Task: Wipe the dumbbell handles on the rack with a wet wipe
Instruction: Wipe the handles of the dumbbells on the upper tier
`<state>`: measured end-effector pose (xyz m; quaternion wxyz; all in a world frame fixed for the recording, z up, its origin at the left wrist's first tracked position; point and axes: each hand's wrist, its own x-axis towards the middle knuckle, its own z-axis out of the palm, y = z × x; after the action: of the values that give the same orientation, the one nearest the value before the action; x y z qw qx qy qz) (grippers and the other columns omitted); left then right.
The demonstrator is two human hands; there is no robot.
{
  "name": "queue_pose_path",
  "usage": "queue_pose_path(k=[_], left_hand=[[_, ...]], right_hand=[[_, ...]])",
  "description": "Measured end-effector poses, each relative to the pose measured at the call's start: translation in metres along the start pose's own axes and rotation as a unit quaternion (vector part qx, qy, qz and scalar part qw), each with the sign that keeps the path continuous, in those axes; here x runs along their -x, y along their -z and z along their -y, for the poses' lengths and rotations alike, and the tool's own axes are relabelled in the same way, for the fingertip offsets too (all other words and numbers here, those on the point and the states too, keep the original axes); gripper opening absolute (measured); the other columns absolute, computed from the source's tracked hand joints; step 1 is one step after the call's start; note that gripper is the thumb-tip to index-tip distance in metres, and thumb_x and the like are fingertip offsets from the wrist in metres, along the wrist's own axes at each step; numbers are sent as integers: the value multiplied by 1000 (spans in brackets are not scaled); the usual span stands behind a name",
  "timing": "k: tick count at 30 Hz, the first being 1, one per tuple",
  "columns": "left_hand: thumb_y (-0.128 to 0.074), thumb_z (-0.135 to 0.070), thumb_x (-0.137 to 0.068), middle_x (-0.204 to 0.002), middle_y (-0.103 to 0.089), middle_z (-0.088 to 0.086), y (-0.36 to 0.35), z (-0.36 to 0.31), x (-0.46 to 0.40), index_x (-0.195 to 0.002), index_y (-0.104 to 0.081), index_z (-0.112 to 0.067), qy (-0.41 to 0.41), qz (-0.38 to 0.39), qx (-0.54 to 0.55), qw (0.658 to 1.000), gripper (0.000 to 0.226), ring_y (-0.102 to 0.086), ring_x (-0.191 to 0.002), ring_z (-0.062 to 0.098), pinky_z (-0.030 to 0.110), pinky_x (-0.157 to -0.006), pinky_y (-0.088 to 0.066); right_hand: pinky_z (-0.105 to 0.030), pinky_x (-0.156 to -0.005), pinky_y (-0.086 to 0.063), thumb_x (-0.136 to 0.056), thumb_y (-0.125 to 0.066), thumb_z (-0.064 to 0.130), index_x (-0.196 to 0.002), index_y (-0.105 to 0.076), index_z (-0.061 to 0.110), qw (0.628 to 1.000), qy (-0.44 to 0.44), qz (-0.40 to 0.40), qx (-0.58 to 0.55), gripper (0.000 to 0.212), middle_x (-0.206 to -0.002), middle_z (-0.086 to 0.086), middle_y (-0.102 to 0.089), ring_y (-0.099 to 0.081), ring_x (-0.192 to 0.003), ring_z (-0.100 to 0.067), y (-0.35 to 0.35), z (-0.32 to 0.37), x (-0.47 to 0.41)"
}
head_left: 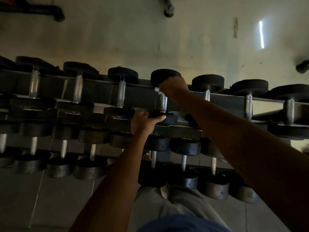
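A dark metal rack carries a top row of black dumbbells with chrome handles. My right hand is curled round the far end of one chrome handle, with a white wet wipe pinched against it; a bit of wipe sticks out at the hand's left. My left hand grips the near black head of that same dumbbell, thumb on its edge. Its far head shows above my right hand.
More dumbbells stand either side on the top row, such as the left neighbour and the right neighbour. A lower row of larger dumbbells sits nearer me. Pale floor lies beyond, with dark equipment feet.
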<state>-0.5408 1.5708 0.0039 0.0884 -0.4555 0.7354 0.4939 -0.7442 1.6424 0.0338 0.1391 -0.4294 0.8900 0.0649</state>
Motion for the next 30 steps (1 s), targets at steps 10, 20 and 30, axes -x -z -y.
queue_pose_path(k=[10,20,30], left_hand=[[-92,-69,-64,-92,-80,-9,3,9,-2,-94,-82,-27,-13,8,-3,1000,53,-75,-87,10,35,-84,-63],[-92,-59,-74,-99,-78,-4,0,9,-6,-105,-78,-21,-7,19,-16,1000,51,-72,-91,14,33,-80,-58],[-92,-58,-74,-102,-77,-4,1,10,-15,-107,-78,-22,7,24,-38,999,52,-73,-93,16,26,-65,-48]], right_hand=[[-37,-71,-52,-99,-61,24,-112,-75,12,987,58,82,125,22,-106,-9,-72,-70,-99,-33,2,12,-16],[-46,-89,-56,-100,-49,46,-124,-71,28,961,125,214,125,36,-129,2,-68,-63,-116,-27,-9,16,-33],[-35,-82,-53,-100,-53,43,-125,-69,26,942,131,284,123,34,-118,0,-68,-63,-100,-21,-8,32,-27]])
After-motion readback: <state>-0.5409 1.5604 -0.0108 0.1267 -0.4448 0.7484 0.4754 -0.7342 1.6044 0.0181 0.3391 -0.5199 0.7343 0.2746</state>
